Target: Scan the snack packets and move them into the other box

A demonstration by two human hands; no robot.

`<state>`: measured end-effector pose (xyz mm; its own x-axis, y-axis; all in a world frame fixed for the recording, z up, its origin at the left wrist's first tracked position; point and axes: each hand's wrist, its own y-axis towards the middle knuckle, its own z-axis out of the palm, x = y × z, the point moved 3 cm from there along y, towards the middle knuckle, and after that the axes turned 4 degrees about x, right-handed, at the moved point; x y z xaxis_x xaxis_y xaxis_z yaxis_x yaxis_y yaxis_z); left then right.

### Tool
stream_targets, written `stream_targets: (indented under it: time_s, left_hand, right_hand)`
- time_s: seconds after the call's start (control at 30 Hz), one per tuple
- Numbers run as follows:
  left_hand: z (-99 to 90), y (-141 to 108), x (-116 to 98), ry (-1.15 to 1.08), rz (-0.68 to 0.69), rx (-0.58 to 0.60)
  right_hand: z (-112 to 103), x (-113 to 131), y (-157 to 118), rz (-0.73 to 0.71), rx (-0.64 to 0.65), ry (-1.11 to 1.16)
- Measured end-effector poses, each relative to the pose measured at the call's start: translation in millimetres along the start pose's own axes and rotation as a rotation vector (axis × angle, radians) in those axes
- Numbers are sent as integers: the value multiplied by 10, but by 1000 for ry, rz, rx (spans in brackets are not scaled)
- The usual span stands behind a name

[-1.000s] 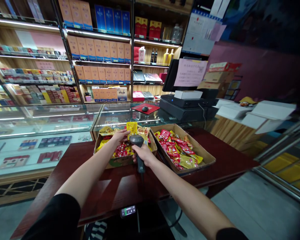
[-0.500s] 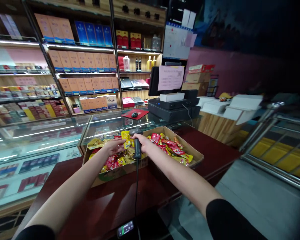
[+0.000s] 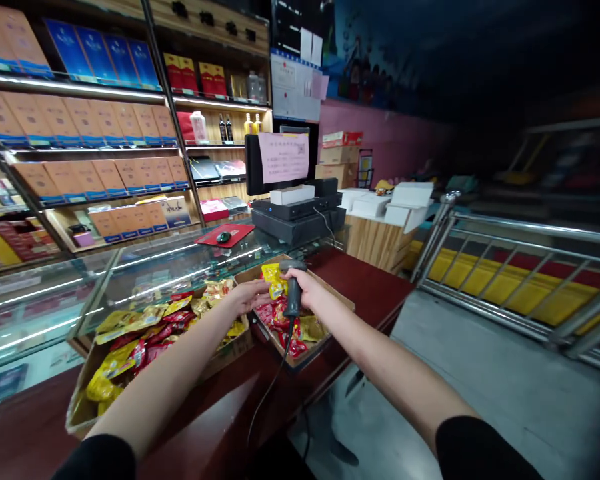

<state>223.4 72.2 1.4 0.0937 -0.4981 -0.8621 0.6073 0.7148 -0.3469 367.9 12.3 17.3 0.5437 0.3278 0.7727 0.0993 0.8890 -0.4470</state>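
Observation:
My right hand is wrapped around the grip of a dark handheld barcode scanner, whose cord hangs down over the counter edge. Close in front of the scanner's head, my left hand pinches a small yellow snack packet. Both hands hover above the right cardboard box, which holds red and yellow snack packets. Under my left forearm lies another cardboard box, filled with similar red, gold and yellow packets; my arm covers part of it.
Behind the boxes runs a glass display counter with a mouse on a red pad. A monitor bearing a pink sheet stands on a black cash drawer. Metal railing stands at the right, and shelves of boxed goods line the back.
My view has turned to the right. Both hands, still holding the scanner and yellow packet, have shifted right from beside the left box to above the right one.

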Motion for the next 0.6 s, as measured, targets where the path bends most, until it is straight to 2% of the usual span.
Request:
stream_targets:
  time_s: [0.13,0.23,0.3,0.4,0.6]
  left_hand:
    - [197,100,140,38,-45,41]
    - [131,53,118,62,-22,21]
    - [-16,-28,48,63,4,-10]
    - [-354,-222,-60,2,35,-72]
    - [-1096,-749,-64,-255,57,-248]
  right_hand:
    - [-276,95,-61,-94,-151,24]
    - [-268,124,-54,-145,-169,30]
    - [-164,98,-36,-154,-142,39]
    - [111,-29,2,-140,-65,50]
    - [920,-549,152,-2,167,31]
